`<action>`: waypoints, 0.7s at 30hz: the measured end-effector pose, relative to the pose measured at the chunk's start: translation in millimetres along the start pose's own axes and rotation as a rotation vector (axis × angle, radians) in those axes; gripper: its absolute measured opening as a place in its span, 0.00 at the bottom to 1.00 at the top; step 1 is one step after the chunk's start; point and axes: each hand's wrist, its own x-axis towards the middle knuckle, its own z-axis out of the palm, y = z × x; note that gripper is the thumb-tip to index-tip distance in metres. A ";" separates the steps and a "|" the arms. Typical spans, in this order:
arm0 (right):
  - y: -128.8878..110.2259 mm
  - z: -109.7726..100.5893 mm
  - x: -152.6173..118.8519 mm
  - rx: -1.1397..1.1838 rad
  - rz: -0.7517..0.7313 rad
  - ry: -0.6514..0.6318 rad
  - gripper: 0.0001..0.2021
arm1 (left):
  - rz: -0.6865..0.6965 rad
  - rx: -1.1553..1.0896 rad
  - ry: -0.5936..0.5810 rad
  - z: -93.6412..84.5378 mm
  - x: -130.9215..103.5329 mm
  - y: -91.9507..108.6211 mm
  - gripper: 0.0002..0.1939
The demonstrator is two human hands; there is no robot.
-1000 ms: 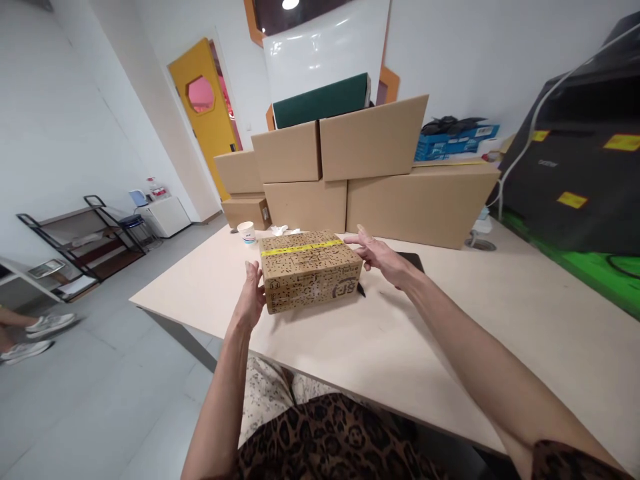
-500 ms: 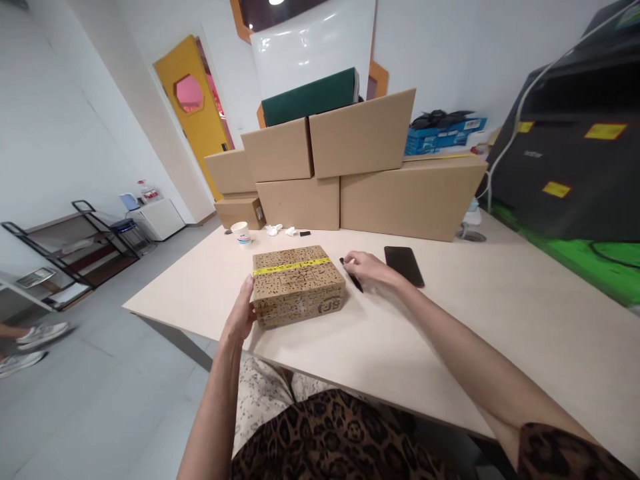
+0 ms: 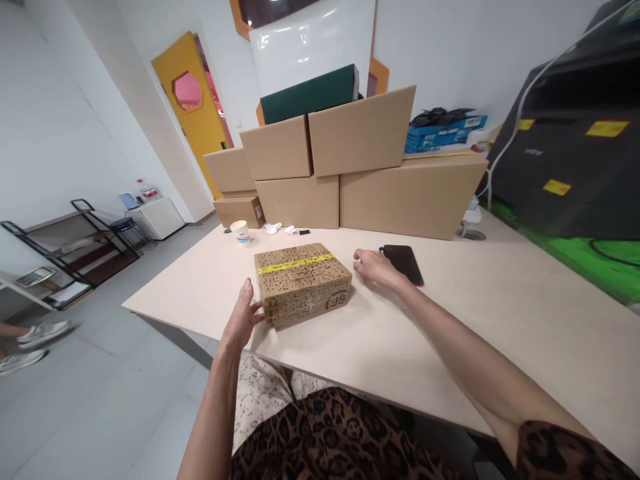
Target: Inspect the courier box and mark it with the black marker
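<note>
A speckled cardboard box (image 3: 305, 283) with a yellow tape strip lies on the table in front of me. My left hand (image 3: 243, 319) is at the box's left side, thumb up and fingers apart, with fingertips at its lower left corner. Just right of the box, my right hand (image 3: 373, 265) rests low over the table with bent fingers; whether anything is under them is hidden. A black tablet (image 3: 404, 264) lies right beside that hand, and a small dark end of something shows at its upper left corner.
Large brown cartons (image 3: 400, 200) stand stacked along the table's back. A paper cup (image 3: 241, 232), crumpled tissues (image 3: 273, 229) and a small black item (image 3: 305, 232) lie before them. A big black machine (image 3: 575, 153) stands right. A person's shoes (image 3: 43, 333) show at far left.
The box has shifted slightly right and turned a little. My right hand has left the black pen's earlier spot and moved slightly right; the pen now lies near the tablet, mostly hidden. My left fingers have spread.
</note>
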 end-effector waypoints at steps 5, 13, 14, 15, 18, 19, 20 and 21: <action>-20.9 -1.3 -5.5 0.539 -0.190 -0.226 0.16 | 0.066 -0.082 -0.180 0.4 -9.4 9.0 0.49; -30.5 -32.7 -22.5 0.919 -0.238 -0.167 0.30 | 0.181 0.038 -0.211 1.3 -35.5 36.3 0.53; -31.2 -35.2 -24.3 0.908 -0.251 -0.140 0.30 | 0.197 0.065 -0.199 1.1 -37.4 37.9 0.55; -31.7 -36.9 -25.7 0.893 -0.256 -0.111 0.31 | 0.214 0.089 -0.180 1.1 -38.7 39.3 0.57; -32.5 -38.1 -27.0 0.853 -0.221 -0.025 0.34 | 0.251 0.129 -0.134 3.9 -39.4 42.9 0.63; -32.5 -37.7 -26.5 0.845 -0.203 -0.002 0.34 | 0.252 0.135 -0.129 5.7 -38.4 44.0 0.63; -32.5 -37.0 -25.7 0.840 -0.189 0.018 0.35 | 0.246 0.137 -0.129 7.8 -36.7 44.8 0.64; -32.4 -36.3 -24.6 0.838 -0.180 0.034 0.34 | 0.239 0.135 -0.124 10.0 -34.4 45.2 0.64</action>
